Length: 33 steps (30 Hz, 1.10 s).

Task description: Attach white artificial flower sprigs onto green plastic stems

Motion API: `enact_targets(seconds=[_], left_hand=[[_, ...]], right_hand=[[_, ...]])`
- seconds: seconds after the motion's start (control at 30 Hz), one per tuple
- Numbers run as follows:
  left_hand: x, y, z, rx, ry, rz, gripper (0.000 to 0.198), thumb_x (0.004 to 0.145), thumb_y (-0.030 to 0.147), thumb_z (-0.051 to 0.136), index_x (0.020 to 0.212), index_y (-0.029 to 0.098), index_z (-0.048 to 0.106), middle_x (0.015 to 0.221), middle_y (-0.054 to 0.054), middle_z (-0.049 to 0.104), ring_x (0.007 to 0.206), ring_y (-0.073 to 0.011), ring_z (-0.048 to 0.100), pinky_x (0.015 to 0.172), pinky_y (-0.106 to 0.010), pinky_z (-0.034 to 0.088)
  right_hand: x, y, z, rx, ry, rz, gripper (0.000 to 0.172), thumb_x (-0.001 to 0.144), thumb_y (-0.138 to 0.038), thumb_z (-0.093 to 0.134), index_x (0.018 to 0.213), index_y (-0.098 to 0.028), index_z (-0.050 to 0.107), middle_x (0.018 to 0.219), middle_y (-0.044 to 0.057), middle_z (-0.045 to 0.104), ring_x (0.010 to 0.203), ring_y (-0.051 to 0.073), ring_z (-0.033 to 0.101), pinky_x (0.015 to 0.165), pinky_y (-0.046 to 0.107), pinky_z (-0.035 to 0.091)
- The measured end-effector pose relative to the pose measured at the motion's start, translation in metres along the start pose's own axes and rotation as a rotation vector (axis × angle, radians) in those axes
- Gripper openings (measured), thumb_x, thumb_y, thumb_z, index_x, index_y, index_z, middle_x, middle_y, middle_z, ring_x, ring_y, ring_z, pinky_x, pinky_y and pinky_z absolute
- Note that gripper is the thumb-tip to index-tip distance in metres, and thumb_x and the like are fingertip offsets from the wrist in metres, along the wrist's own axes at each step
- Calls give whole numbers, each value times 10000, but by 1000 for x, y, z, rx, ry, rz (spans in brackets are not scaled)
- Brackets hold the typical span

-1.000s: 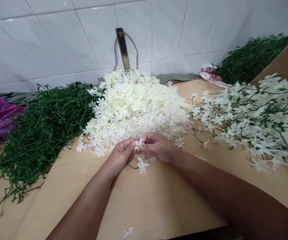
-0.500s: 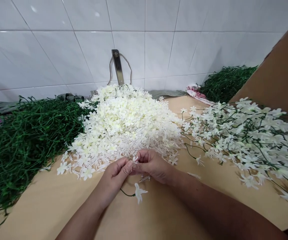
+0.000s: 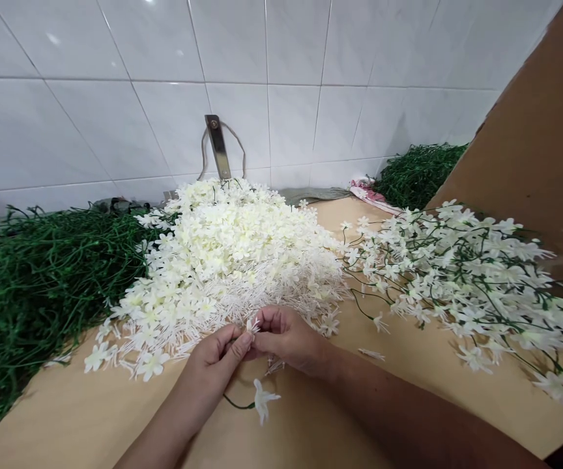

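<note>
My left hand (image 3: 220, 355) is closed in a pinch, thumb and forefinger together at a small white artificial flower (image 3: 251, 326). A green stem runs out below that hand and ends in an open white bloom (image 3: 264, 400), hanging over the cardboard. My right hand (image 3: 286, 340) meets it from the right, its fingers also pinched on the small flower; the exact contact is partly hidden by the fingertips. White thread-like flower parts (image 3: 275, 366) show just under my right hand. Right behind both hands rises a large heap of loose white flowers (image 3: 232, 241).
Green stems (image 3: 51, 267) are piled at the left. At the right lie white flowers on green stems (image 3: 467, 273), beside a brown cardboard sheet (image 3: 520, 143). More green stems (image 3: 421, 172) lie at the back right. A metal strip (image 3: 217, 146) leans on the tiled wall (image 3: 296, 45).
The view has tilted up and shifted slightly, so everything sits a little lower and further left. Both hands keep their pinch together, and the hanging bloom stays below them.
</note>
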<state>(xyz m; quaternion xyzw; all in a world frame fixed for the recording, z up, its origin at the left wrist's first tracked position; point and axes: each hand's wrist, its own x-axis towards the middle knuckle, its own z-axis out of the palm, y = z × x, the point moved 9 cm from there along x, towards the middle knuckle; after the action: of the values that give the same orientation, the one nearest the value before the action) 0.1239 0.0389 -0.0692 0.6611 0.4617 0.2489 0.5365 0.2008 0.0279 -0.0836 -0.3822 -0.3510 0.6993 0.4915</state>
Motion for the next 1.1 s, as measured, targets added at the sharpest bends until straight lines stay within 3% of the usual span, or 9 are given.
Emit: enact_targets(seconds=[0.47,0.8,0.97,1.1], left_hand=[[1,-12,3,-114,-71,-2,374,709,503,514,579,162,430,563,24,365,554,-105,344,503,-202,309],[-6,-2,6,-121,-126,48,351,736,477,483,579,171,416,585,17,366,553,-105,320,505,-213,304],[-6,-8,5,-218,-104,-33,326,722,459,501,599,172,409,543,49,276,486,-79,221,440,-194,204],[-2,-8,6,-179,-105,1,321,705,463,523,614,163,454,569,34,344,514,-85,285,470,-195,256]], right_hand=[[-1,-3,3,88,-29,17,349,453,-333,763,554,-112,512,524,-46,540,542,60,545,677,264,483],[-1,-1,2,47,-50,35,341,415,-286,775,551,-115,514,502,-68,545,517,54,554,685,262,485],[0,-4,0,-27,-26,-35,337,432,-294,768,569,-116,517,523,-46,566,547,76,576,665,261,482],[0,-8,-4,-132,0,-133,293,511,-305,737,603,-128,523,549,-38,574,541,74,559,627,245,470]])
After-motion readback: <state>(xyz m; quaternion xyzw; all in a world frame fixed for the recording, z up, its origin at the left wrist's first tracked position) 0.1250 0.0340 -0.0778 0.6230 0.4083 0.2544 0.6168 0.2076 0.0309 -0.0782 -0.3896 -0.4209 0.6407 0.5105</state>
